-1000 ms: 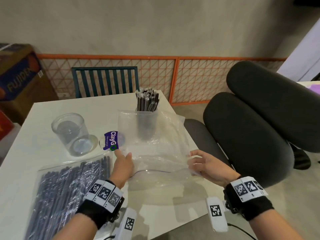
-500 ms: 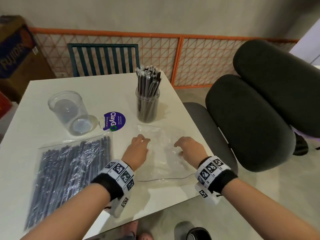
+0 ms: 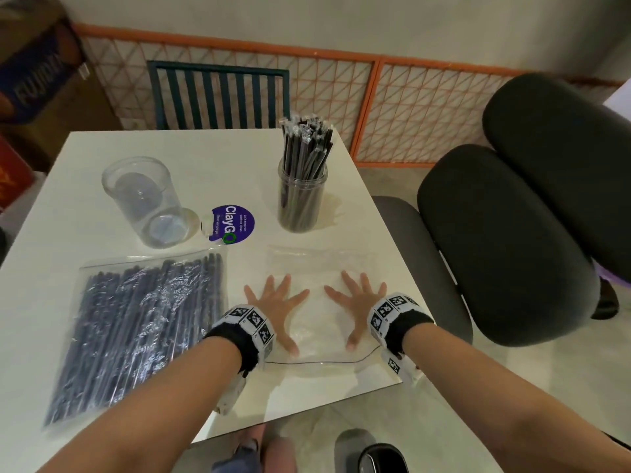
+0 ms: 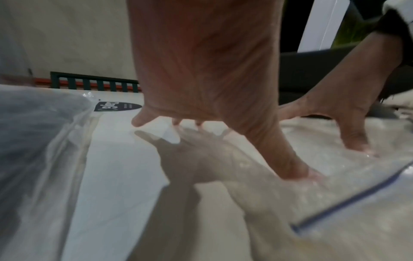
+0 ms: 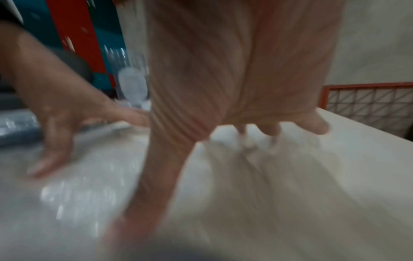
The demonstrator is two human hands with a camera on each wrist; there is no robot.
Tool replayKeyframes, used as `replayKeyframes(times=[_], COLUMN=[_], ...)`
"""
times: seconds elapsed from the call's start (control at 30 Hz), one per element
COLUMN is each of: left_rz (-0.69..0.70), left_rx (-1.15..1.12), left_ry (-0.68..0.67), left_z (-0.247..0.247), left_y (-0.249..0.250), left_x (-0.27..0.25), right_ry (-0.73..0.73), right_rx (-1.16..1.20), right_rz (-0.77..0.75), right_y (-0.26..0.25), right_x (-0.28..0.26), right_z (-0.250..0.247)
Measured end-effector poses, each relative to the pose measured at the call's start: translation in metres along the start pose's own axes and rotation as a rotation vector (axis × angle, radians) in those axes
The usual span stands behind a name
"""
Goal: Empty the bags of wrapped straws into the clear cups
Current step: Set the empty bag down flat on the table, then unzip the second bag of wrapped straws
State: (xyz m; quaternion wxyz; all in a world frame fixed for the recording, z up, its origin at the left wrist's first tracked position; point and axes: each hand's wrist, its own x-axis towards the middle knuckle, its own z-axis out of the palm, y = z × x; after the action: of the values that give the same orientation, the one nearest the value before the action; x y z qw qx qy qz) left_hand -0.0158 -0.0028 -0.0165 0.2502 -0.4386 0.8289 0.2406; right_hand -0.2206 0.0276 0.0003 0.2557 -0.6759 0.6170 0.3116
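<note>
An empty clear zip bag point(image 3: 317, 268) lies flat near the table's front right corner. My left hand point(image 3: 278, 302) and my right hand point(image 3: 356, 300) press on it side by side, fingers straight and spread. The same left hand point(image 4: 201, 88) and right hand point(image 5: 234, 79) fill the wrist views, with the zip bag point(image 4: 335, 203) under them. A clear cup point(image 3: 302, 199) packed with wrapped black straws stands upright beyond the bag. An empty clear cup point(image 3: 146, 199) stands at the back left. A full bag of wrapped straws point(image 3: 136, 329) lies at the front left.
A purple round ClayGo sticker point(image 3: 233, 223) sits on the white table point(image 3: 205, 158) between the cups. A black padded chair point(image 3: 512, 233) stands close on the right, a teal chair point(image 3: 218, 93) behind the table, and an orange mesh fence point(image 3: 409, 97) along the wall.
The empty bag was held up in front of the filled cup, then laid flat. Both hands went from holding its edges to pressing on it with spread fingers.
</note>
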Motion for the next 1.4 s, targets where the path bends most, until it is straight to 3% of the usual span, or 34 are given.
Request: replayKeyframes(times=[0.07,0.13,0.23,0.33,0.4,0.5,0.57,0.67,0.8,0.87,1.0,1.1,1.17,1.2,1.23,1.33,1.4], left_rz=[0.034,0.041,-0.144,-0.427,-0.622,-0.932,-1.026,-1.003,-0.838,-0.782,-0.672,-0.627,-0.443,-0.342,-0.252,-0.149,-0.108], left_rx=[-0.135,-0.286,-0.420,-0.462,-0.469,-0.546,-0.665,-0.790,-1.060,-1.143,-1.172,-0.900,-0.811,-0.859,-0.949,-1.221,-1.327], left_ry=[0.127,0.374,0.677,0.619,0.548,0.593,0.600,0.594,0.616,0.698,0.961,1.296,1.484,1.462,1.347,0.732,0.492], left_z=[-0.009,-0.019,-0.023,-0.006,0.011,0.038,0.050,0.053,0.036,0.023,-0.015,-0.060,-0.092,-0.107,-0.119,-0.145,-0.151], left_y=[-0.004,-0.018,-0.063,-0.119,-0.153,-0.185,-0.193,-0.198,-0.205,-0.210,-0.210,-0.185,-0.156,-0.141,-0.128,-0.099,-0.098], left_x=[-0.010,-0.026,-0.052,-0.079,-0.096,-0.117,-0.124,-0.124,-0.133,-0.142,-0.159,-0.173,-0.188,-0.194,-0.198,-0.202,-0.198], right_ry=[0.009,0.165,0.427,0.298,0.197,0.149,0.169,0.142,0.067,0.051,0.102,0.296,0.449,0.490,0.518,0.641,0.706], right_rx=[-0.005,0.084,0.454,0.780,0.845,0.931,0.986,1.089,1.065,1.156,1.299,1.272,1.180,1.137,1.115,1.089,1.105], right_rz=[0.011,-0.063,-0.254,-0.234,-0.163,-0.107,-0.069,-0.023,-0.094,-0.194,-0.352,-0.478,-0.492,-0.483,-0.472,-0.471,-0.457], right_y=[-0.011,-0.032,-0.076,-0.131,-0.163,-0.198,-0.212,-0.225,-0.228,-0.223,-0.208,-0.197,-0.195,-0.196,-0.198,-0.206,-0.208], right_x=[-0.008,-0.018,-0.023,0.001,0.023,0.047,0.058,0.063,0.052,0.048,0.002,-0.028,-0.036,-0.038,-0.041,-0.044,-0.044], right_z=[-0.021,-0.045,-0.073,-0.078,-0.073,-0.062,-0.060,-0.069,-0.094,-0.105,-0.130,-0.142,-0.141,-0.138,-0.134,-0.121,-0.116])
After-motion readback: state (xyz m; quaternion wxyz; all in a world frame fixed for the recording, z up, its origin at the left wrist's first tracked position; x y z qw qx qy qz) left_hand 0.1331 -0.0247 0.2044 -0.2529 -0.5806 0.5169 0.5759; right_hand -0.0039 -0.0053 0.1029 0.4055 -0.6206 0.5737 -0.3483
